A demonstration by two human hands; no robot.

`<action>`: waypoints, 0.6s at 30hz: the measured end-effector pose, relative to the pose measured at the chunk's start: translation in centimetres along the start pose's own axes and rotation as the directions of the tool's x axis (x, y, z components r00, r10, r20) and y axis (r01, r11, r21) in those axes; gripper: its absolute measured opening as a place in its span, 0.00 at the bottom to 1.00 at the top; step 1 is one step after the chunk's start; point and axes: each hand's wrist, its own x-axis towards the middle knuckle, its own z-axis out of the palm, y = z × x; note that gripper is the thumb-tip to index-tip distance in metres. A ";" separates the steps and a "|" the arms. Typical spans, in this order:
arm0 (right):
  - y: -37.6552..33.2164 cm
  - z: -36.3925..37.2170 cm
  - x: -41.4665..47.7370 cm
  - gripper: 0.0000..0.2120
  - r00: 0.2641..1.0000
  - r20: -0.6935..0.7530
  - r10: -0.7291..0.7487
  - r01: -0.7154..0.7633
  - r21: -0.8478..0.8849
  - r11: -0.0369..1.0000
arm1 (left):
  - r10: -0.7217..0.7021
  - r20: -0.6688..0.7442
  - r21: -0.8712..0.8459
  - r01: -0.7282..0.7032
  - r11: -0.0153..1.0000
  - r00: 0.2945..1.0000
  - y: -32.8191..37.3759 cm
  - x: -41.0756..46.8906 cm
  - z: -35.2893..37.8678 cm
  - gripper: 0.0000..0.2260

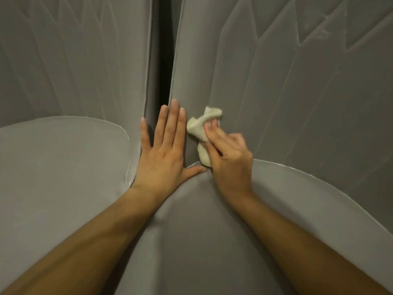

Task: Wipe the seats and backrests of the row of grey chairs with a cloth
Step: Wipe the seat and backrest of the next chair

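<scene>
Two grey upholstered chairs fill the view side by side. My right hand [229, 160] grips a crumpled cream cloth [202, 133] and holds it against the lower left part of the right chair's backrest [297, 99], just above its seat [212, 231]. My left hand [165, 150] lies flat with straight fingers on the left edge of that same backrest, its thumb resting on the seat's rear rim. The cloth sits between the two hands, partly hidden under my right fingers.
The left chair's backrest [74, 60] and seat [59, 167] lie beside my left hand. A narrow dark gap [164, 50] separates the two backrests. Stitched leaf-shaped seams run across both backrests.
</scene>
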 end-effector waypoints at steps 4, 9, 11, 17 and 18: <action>-0.4 -2.0 2.3 0.17 0.994 -0.068 0.083 -0.076 0.096 0.993 | -0.010 0.029 -0.011 0.010 1.000 1.000 0.1 0.1 -0.3 0.51; -0.5 -2.1 11.5 0.18 0.919 -0.395 -0.004 0.010 0.013 1.000 | -0.013 0.029 -0.002 0.013 1.000 0.999 0.0 0.1 -0.1 0.52; -0.3 -0.7 10.1 0.18 0.947 -0.314 -0.062 0.040 -0.075 0.996 | -0.014 0.020 -0.007 0.015 1.000 1.000 0.0 0.2 0.1 0.53; -0.2 -1.1 3.0 0.18 0.999 -0.036 0.030 -0.029 0.041 0.999 | 0.003 0.044 -0.004 -0.003 1.000 0.999 0.0 0.2 -0.6 0.52; -0.4 -1.7 4.2 0.18 0.998 -0.051 0.042 -0.040 0.039 0.998 | 0.008 0.052 -0.012 -0.007 1.000 0.999 0.1 0.6 -1.0 0.53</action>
